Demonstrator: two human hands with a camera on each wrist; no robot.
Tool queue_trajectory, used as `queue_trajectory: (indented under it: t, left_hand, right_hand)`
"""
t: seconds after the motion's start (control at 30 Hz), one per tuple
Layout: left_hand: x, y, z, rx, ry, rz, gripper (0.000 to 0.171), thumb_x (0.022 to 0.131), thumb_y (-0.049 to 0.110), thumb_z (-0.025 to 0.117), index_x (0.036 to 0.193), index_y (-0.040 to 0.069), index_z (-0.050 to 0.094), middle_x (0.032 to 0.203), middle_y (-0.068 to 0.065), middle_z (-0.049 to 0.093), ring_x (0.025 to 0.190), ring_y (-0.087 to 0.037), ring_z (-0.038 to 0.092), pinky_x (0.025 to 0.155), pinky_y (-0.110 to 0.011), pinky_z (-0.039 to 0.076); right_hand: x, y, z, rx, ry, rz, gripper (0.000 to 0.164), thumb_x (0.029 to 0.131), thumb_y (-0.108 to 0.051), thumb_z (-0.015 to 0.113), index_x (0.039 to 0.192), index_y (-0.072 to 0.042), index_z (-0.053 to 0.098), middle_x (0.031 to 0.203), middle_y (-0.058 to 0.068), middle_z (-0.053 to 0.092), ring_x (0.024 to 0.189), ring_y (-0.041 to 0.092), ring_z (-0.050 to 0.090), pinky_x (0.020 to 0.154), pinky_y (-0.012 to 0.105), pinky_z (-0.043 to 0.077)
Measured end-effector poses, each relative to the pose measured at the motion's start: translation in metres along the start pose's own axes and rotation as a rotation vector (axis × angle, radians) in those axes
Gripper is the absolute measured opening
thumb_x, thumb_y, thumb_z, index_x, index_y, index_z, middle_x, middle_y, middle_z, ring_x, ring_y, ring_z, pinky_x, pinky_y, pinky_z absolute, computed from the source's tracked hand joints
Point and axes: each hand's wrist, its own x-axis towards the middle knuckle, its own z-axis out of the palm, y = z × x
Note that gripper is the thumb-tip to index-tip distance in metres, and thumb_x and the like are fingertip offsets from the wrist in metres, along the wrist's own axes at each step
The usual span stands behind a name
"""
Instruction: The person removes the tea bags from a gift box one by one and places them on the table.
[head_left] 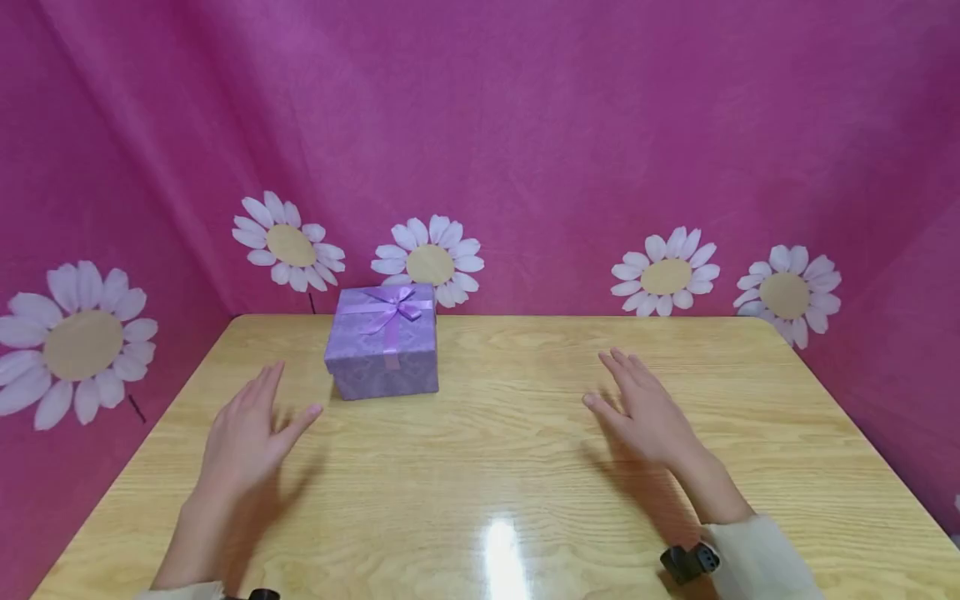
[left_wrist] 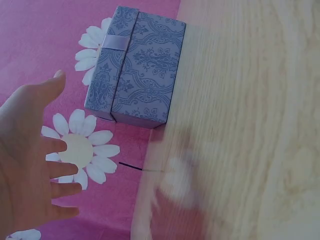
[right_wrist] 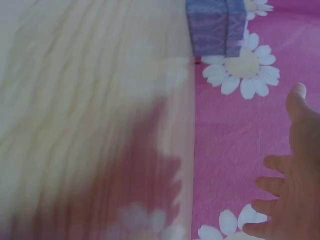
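A purple patterned gift box with a lid, ribbon and bow stands towards the back left of the table. To its front left, my left hand hovers with fingers extended and thumb spread, apart from the box. In the left wrist view the box lies beyond that hand. My right hand is over the right half of the table, fingers extended, holding nothing. The right wrist view shows part of the box well away from that hand. The lid hides the inside of the box.
The wooden table has a glossy top with a bright reflection near its front. A pink cloth with large white daisies hangs behind and along both sides. A dark wrist device sits at the right sleeve.
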Motion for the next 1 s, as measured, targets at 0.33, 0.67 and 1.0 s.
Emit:
queue_trajectory:
  t: [0.33, 0.67, 1.0]
  left_hand:
    - [0.018, 0.000, -0.002, -0.173, -0.101, -0.062, 0.078, 0.097, 0.052, 0.044, 0.151, 0.000, 0.021, 0.152, -0.029, 0.030, 0.138, -0.050, 0.029, 0.111, -0.067, 0.027]
    - [0.038, 0.004, 0.001, -0.501, -0.172, -0.163, 0.070, 0.100, 0.043, 0.041, 0.151, 0.000, 0.019, 0.152, -0.028, 0.030, 0.138, -0.045, 0.034, 0.114, -0.060, 0.033]
    - [0.052, 0.008, 0.007, -0.833, -0.223, -0.224, 0.063, 0.103, 0.033, 0.036, 0.150, -0.005, 0.018, 0.152, -0.030, 0.028, 0.141, -0.040, 0.030, 0.117, -0.055, 0.032]
  right_hand:
    - [0.022, -0.022, 0.008, 0.178, -0.048, -0.043, 0.062, 0.100, -0.044, 0.044, 0.146, -0.001, 0.036, 0.153, 0.024, 0.032, 0.142, 0.043, 0.028, 0.116, 0.063, 0.027]
    - [0.055, -0.045, 0.021, 0.197, -0.052, -0.096, 0.056, 0.099, -0.042, 0.047, 0.138, -0.001, 0.047, 0.143, 0.020, 0.048, 0.136, 0.038, 0.040, 0.115, 0.055, 0.035]
    - [0.076, -0.063, 0.030, 0.213, -0.044, -0.110, 0.054, 0.098, -0.037, 0.053, 0.135, 0.002, 0.049, 0.138, 0.021, 0.053, 0.132, 0.037, 0.046, 0.113, 0.052, 0.038]
